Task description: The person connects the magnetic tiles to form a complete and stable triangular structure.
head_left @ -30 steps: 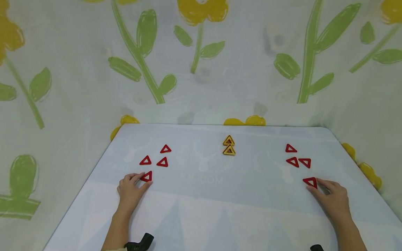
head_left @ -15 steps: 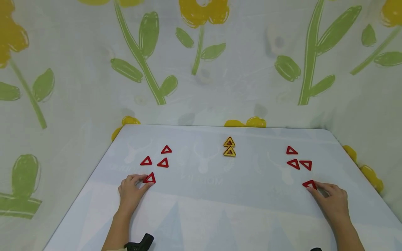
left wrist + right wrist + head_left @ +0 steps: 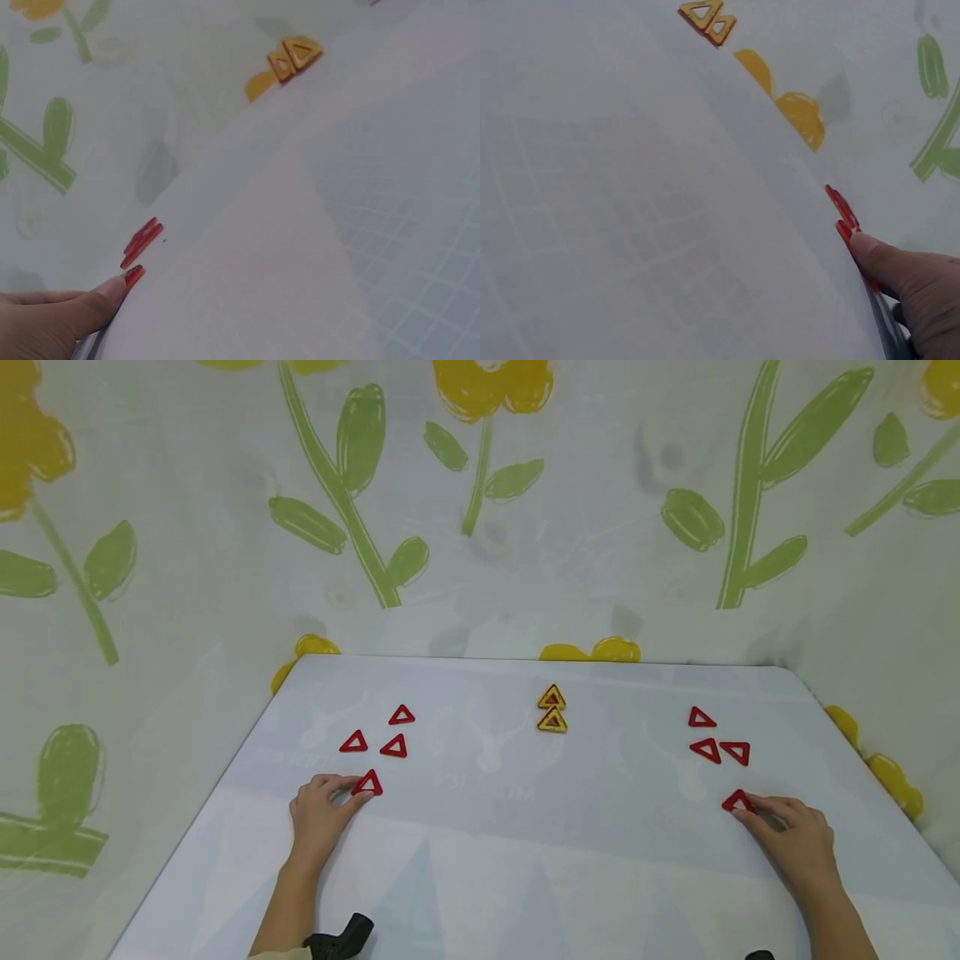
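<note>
Between the thumb and fingers of my left hand [image 3: 322, 814] I pinch a hollow red triangle, seemingly plastic [image 3: 377, 783]; my right hand [image 3: 795, 835] pinches a matching hollow red triangle [image 3: 731, 800] at its fingertips. Whether either piece rests flat or is slightly lifted, I can't tell.

Just beyond my left hand lie three loose red triangles [image 3: 354, 749]. Beyond my right hand lie another three red triangles [image 3: 716, 750], two of them side by side. Between my hands and farther out sit two yellow triangles with dark centres [image 3: 552, 729], one beyond the other and touching.

I'd judge the work partway: the yellow pair looks joined, while the red pieces stand apart, two of them in hand. I see no container; everything loose lies on the pale patterned surface [image 3: 487, 885].
</note>
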A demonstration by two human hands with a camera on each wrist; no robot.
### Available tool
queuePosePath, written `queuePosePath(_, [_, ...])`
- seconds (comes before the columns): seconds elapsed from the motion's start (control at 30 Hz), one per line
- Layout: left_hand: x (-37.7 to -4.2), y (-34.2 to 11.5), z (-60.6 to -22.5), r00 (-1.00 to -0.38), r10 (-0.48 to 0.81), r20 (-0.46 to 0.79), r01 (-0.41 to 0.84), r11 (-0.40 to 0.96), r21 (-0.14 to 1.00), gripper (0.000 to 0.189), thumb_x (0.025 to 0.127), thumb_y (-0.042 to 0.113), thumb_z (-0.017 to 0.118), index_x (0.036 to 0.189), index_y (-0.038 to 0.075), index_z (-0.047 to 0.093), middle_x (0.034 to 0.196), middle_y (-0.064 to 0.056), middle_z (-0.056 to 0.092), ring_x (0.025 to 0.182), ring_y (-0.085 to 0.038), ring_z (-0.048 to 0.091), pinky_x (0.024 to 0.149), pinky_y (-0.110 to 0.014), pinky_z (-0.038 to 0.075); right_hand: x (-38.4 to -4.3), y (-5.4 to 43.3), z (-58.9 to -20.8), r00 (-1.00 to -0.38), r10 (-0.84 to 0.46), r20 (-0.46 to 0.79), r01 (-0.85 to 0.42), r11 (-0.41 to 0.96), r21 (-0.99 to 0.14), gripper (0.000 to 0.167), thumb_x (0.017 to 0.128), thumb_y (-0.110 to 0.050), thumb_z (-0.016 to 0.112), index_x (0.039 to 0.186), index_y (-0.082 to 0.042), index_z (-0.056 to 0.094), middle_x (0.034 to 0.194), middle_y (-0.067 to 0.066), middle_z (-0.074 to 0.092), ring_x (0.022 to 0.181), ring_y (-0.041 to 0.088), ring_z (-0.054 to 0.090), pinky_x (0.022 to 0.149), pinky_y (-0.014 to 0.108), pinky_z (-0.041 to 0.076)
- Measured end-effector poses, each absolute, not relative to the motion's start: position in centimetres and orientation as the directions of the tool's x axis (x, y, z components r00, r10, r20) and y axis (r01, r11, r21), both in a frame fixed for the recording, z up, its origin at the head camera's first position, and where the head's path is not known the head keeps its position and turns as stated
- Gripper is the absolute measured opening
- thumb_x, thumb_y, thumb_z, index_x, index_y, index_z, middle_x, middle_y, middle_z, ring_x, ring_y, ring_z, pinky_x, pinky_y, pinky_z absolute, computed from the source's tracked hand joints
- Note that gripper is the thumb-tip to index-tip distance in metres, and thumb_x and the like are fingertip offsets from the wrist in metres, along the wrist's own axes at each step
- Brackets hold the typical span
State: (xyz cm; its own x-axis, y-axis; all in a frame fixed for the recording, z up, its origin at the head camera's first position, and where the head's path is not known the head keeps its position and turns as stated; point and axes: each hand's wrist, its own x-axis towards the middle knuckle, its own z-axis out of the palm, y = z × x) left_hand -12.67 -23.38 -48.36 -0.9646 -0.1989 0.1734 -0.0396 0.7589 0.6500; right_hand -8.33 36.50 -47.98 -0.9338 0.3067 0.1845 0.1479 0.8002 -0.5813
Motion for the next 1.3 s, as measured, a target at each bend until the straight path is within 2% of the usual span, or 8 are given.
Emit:
queuePosePath(0.2, [-12.6,-23.3,-48.4,-0.972,-0.181,0.148,-0.040,0.752,0.658,0.036,0.082,0.024,0.074,0.113,0.006,0.069,0.112,-0.018,0.055,0.109,-0.035,0.044,0.095,-0.054,0.022,-8.5,36.4,-48.1,-0.948,0.282,0.150,0.135,0.780,-0.610,0.051,0.084,-0.038,0.070,0.116,0.003,0.065,0.115,0.025,0.058,0.105,0.036,0.043,0.079,0.049,0.032])
queuePosePath(0.4, [-12.4,-22.9,-48.0,-0.974,-0.173,0.147,-0.030,0.743,0.669,0.034,0.082,0.022,0.074,0.111,0.006,0.069,0.112,-0.017,0.057,0.109,-0.034,0.046,0.095,-0.052,0.022,-8.8,35.9,-47.6,-0.966,0.246,0.082,0.146,0.775,-0.615,0.055,0.083,-0.046,0.069,0.117,-0.002,0.066,0.118,0.022,0.060,0.107,0.031,0.048,0.081,0.042,0.043])
queuePosePath(0.6, [-12.8,-22.2,-47.9,-0.980,-0.143,0.137,-0.013,0.738,0.675,0.035,0.081,0.024,0.075,0.111,0.007,0.070,0.112,-0.015,0.058,0.110,-0.033,0.047,0.095,-0.050,0.022,-8.9,35.5,-47.1,-0.974,0.218,0.062,0.138,0.788,-0.600,0.056,0.084,-0.046,0.068,0.119,-0.002,0.065,0.118,0.021,0.060,0.108,0.033,0.050,0.080,0.037,0.044])
queuePosePath(0.63, [-12.9,-22.1,-48.0,-0.981,-0.137,0.138,-0.008,0.739,0.674,0.036,0.080,0.025,0.075,0.111,0.008,0.070,0.112,-0.014,0.058,0.110,-0.032,0.047,0.095,-0.050,0.022,-8.9,35.5,-47.1,-0.976,0.209,0.057,0.133,0.785,-0.606,0.056,0.084,-0.045,0.067,0.119,-0.001,0.064,0.118,0.022,0.060,0.109,0.037,0.049,0.082,0.042,0.045])
queuePosePath(0.73, [-13.2,-22.0,-48.1,-0.982,-0.123,0.142,0.005,0.736,0.677,0.036,0.080,0.026,0.076,0.111,0.009,0.070,0.111,-0.013,0.059,0.109,-0.031,0.048,0.094,-0.050,0.023,-9.1,35.5,-47.1,-0.980,0.187,0.066,0.113,0.800,-0.589,0.054,0.083,-0.044,0.069,0.118,-0.003,0.066,0.115,0.020,0.062,0.106,0.032,0.052,0.073,0.026,0.044])
queuePosePath(0.9, [-13.3,-21.8,-47.8,-0.981,-0.109,0.158,0.026,0.738,0.674,0.034,0.080,0.024,0.076,0.110,0.008,0.071,0.109,-0.012,0.060,0.107,-0.030,0.049,0.093,-0.049,0.023,-9.6,35.5,-47.3,-0.985,0.174,0.012,0.131,0.782,-0.609,0.057,0.082,-0.049,0.068,0.118,-0.007,0.066,0.115,0.016,0.062,0.103,0.024,0.050,0.073,0.026,0.042])
queuePosePath(1.17, [-13.5,-21.5,-48.0,-0.985,-0.087,0.149,0.041,0.720,0.692,0.030,0.079,0.022,0.076,0.105,0.007,0.072,0.104,-0.011,0.061,0.105,-0.029,0.049,0.094,-0.050,0.022,-9.8,34.9,-47.2,-0.983,0.160,-0.087,0.176,0.716,-0.675,0.066,0.080,-0.052,0.068,0.121,-0.001,0.062,0.125,0.024,0.056,0.116,0.039,0.044,0.087,0.056,0.040])
queuePosePath(1.3, [-13.8,-21.3,-48.1,-0.983,-0.078,0.168,0.061,0.720,0.692,0.028,0.078,0.020,0.077,0.102,0.007,0.073,0.103,-0.010,0.061,0.105,-0.029,0.049,0.094,-0.051,0.022,-10.0,34.5,-47.0,-0.988,0.143,-0.051,0.142,0.744,-0.653,0.060,0.080,-0.050,0.070,0.118,-0.004,0.065,0.119,0.017,0.061,0.107,0.020,0.048,0.082,0.037,0.044])
